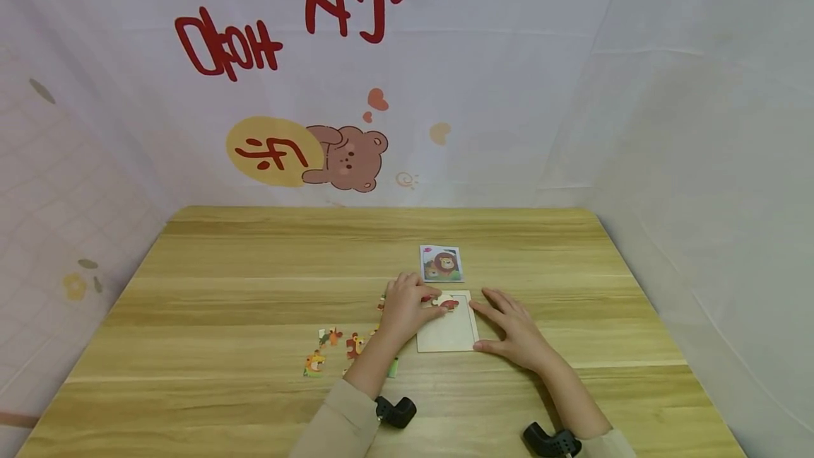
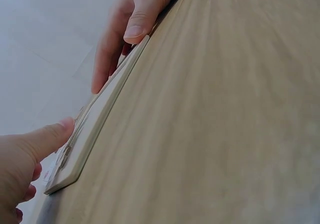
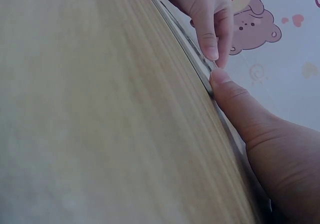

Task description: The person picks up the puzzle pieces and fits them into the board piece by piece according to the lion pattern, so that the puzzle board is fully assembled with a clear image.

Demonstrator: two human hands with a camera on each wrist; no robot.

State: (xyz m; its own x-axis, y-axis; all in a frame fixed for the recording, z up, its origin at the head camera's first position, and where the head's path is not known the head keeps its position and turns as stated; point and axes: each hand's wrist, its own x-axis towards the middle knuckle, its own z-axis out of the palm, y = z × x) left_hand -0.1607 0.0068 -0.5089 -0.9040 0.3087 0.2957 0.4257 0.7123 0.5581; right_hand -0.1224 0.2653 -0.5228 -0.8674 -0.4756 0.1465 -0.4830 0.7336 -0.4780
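A square, pale wooden puzzle board with a raised rim lies on the table. At its upper part, my left hand pinches a red-and-white puzzle piece between thumb and index finger. The left thumb shows over the board in the left wrist view. Along the board's right edge, my right hand has its fingers spread, with thumb and index fingertips touching the rim. A bit of red at the board's upper left is mostly hidden by the left hand.
Loose puzzle pieces are scattered on the table left of the board, some partly behind the left forearm. Just beyond the board lies a lion picture card. White printed cloth surrounds the wooden table.
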